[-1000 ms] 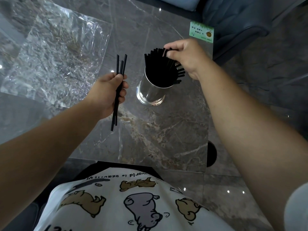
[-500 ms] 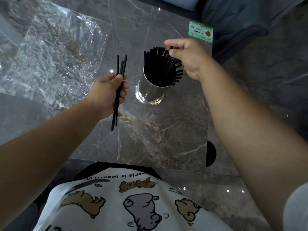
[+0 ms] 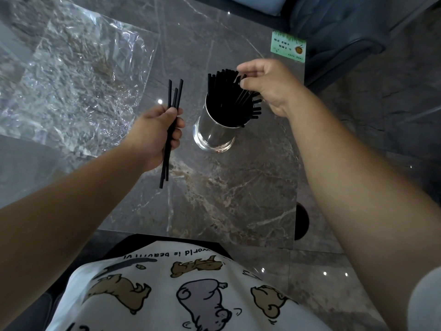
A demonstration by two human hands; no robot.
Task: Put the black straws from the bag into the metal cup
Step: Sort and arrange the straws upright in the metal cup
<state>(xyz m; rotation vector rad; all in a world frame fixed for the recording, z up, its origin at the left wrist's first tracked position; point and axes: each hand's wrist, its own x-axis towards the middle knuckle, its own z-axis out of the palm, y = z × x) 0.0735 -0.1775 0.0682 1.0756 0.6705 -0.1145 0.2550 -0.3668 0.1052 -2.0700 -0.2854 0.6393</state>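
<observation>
A shiny metal cup (image 3: pixel 212 136) stands on the marble table (image 3: pixel 238 187), packed with several black straws (image 3: pixel 226 101) that fan out to the right. My right hand (image 3: pixel 269 87) hovers at the straw tops on the cup's right side, thumb and fingers slightly apart, and I see nothing pinched between them. To the left of the cup, my left hand (image 3: pixel 152 134) is closed around three black straws (image 3: pixel 172 103) held nearly upright. The clear plastic bag (image 3: pixel 71 80) lies flat and crumpled at the left with no straws visible in it.
A small green card (image 3: pixel 287 46) lies at the table's far right corner. A dark blue chair (image 3: pixel 346 27) stands beyond that corner. The table's right edge runs just past my right wrist, with grey floor (image 3: pixel 381 127) beyond it.
My right hand has lowered slightly over the cup and its thumb and fingers have parted from the straw they pinched. My left hand and its three straws have stayed put.
</observation>
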